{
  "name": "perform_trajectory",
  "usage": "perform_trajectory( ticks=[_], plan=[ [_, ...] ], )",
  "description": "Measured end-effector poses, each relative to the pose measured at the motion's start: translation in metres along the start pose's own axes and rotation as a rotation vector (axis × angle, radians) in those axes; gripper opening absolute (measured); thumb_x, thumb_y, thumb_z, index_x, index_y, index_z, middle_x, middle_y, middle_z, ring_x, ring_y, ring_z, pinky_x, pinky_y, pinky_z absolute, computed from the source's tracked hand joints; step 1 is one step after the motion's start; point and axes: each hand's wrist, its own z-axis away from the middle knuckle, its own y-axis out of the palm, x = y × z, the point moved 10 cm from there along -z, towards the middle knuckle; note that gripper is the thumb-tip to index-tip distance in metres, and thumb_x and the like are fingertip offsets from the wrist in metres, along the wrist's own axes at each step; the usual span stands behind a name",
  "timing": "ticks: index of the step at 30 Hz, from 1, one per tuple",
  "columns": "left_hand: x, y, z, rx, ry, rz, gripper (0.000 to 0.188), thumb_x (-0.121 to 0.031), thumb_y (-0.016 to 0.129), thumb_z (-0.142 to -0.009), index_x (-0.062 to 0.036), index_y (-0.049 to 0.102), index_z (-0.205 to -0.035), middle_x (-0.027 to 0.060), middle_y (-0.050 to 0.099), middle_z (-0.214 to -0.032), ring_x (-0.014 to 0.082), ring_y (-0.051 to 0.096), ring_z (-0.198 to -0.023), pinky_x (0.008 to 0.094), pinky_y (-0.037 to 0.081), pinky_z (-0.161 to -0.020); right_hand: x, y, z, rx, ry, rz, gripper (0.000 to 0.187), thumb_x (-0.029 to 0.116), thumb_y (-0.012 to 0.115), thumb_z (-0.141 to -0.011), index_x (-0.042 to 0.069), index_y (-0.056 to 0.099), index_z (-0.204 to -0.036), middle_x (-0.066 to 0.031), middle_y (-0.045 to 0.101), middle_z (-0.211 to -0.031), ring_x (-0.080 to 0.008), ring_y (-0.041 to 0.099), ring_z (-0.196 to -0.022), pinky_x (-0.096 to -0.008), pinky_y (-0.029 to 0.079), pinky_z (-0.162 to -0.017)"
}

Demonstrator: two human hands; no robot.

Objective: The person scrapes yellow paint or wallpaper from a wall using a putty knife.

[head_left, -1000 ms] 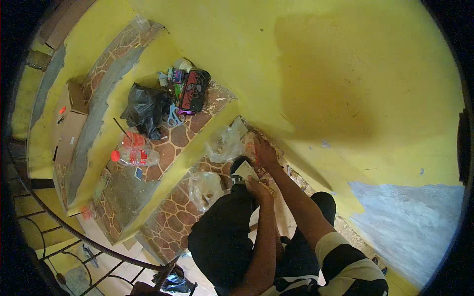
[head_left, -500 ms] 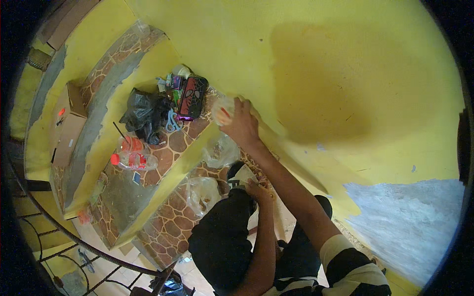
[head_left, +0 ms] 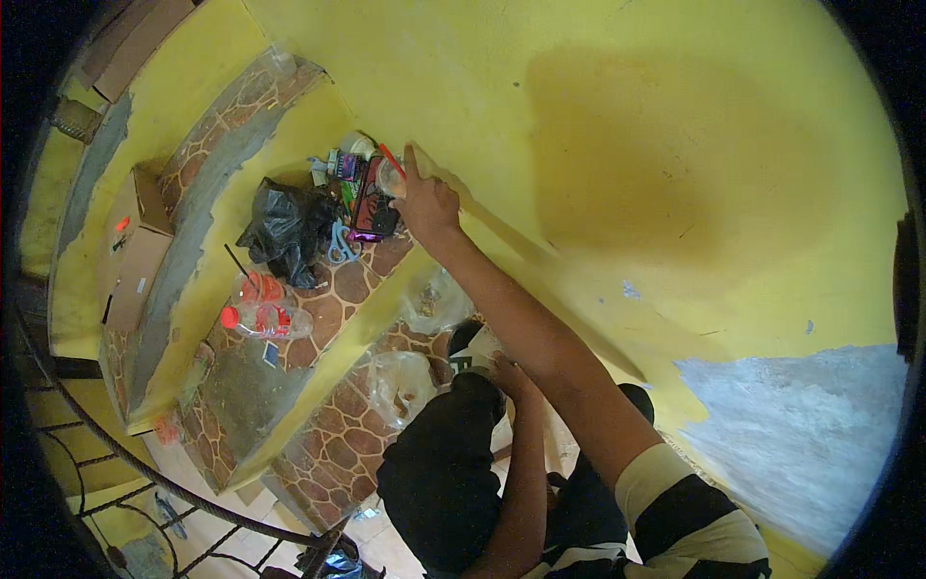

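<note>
Down at the lower right of the frame, here's a striped sleeve (head_left: 687, 502), with the dark trouser leg (head_left: 434, 473) bent at bottom centre. Just above it, the left hand (head_left: 509, 374) sits beside the shoe (head_left: 465, 338), partly behind the other forearm; whether its fingers are clamped on anything, I can't tell. Two clear plastic bags (head_left: 400, 388) lie on the stone-patterned step left of it. And look up the long right arm: the right hand (head_left: 431, 205), upper centre, has thumb and fingers clamped round a clear container (head_left: 390, 179), a red stick (head_left: 393, 160) showing at it. That container is over the dark pencil case (head_left: 373, 217); contact between them I can't make out. Left of that, blue scissors (head_left: 339, 243) and a black bag (head_left: 282, 227), a red-capped bottle (head_left: 270, 320) below; farther left, a cardboard box (head_left: 143, 259), and the yellow wall (head_left: 627, 145) fills the upper right.
</note>
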Motion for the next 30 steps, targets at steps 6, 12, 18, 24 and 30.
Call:
perform_trajectory(
  ticks=[6,12,18,24,30],
  plan=[
    [0.000,-0.009,-0.041,0.118,-0.024,-0.021,0.032,-0.030,0.041,-0.093,0.0010,0.049,-0.094,0.0083,0.052,-0.074,0.0173,0.050,-0.060,0.0290,0.042,-0.051,-0.026,-0.031,0.072,-0.115,-0.092,-0.217,0.064,0.008,0.061,-0.070,0.008,0.036,-0.129,-0.0207,0.058,-0.079,-0.0403,0.059,-0.074,-0.0462,0.047,-0.068],
    [0.093,-0.007,-0.032,0.349,-0.170,-0.129,0.034,-0.034,0.041,-0.093,-0.0005,0.049,-0.093,0.0075,0.051,-0.069,0.0167,0.049,-0.056,0.0293,0.041,-0.049,-0.213,-0.073,0.265,-0.214,0.266,-0.253,0.024,0.005,0.058,-0.073,0.004,0.059,-0.097,-0.0159,0.061,-0.070,-0.0332,0.060,-0.068,-0.0401,0.048,-0.063],
    [0.192,-0.023,0.032,0.534,-0.629,-0.154,0.036,-0.039,0.038,-0.093,-0.0055,0.051,-0.094,0.0052,0.046,-0.060,0.0162,0.043,-0.047,0.0294,0.037,-0.042,-0.277,-0.103,0.422,-0.119,0.610,-0.297,0.029,0.027,0.056,-0.084,0.002,0.058,-0.097,-0.0199,0.064,-0.081,-0.0324,0.063,-0.077,-0.0382,0.049,-0.065],
    [0.267,-0.053,0.153,0.816,-0.754,-0.397,0.035,-0.037,0.042,-0.092,-0.0058,0.055,-0.100,0.0069,0.054,-0.078,0.0175,0.051,-0.063,0.0356,0.048,-0.054,-0.315,-0.163,0.499,-0.124,0.858,-0.232,0.043,0.038,0.052,-0.086,-0.002,0.050,-0.103,-0.0255,0.062,-0.085,-0.0359,0.063,-0.079,-0.0434,0.050,-0.064],
    [0.286,-0.069,0.209,1.168,-1.054,-0.402,0.033,-0.038,0.048,-0.090,-0.0073,0.058,-0.092,0.0070,0.060,-0.089,0.0189,0.057,-0.080,0.0369,0.048,-0.071,-0.312,-0.188,0.535,-0.022,0.773,-0.333,0.041,0.039,0.043,-0.089,0.005,0.043,-0.112,-0.0227,0.061,-0.072,-0.0401,0.061,-0.067,-0.0484,0.049,-0.059]
  ],
)
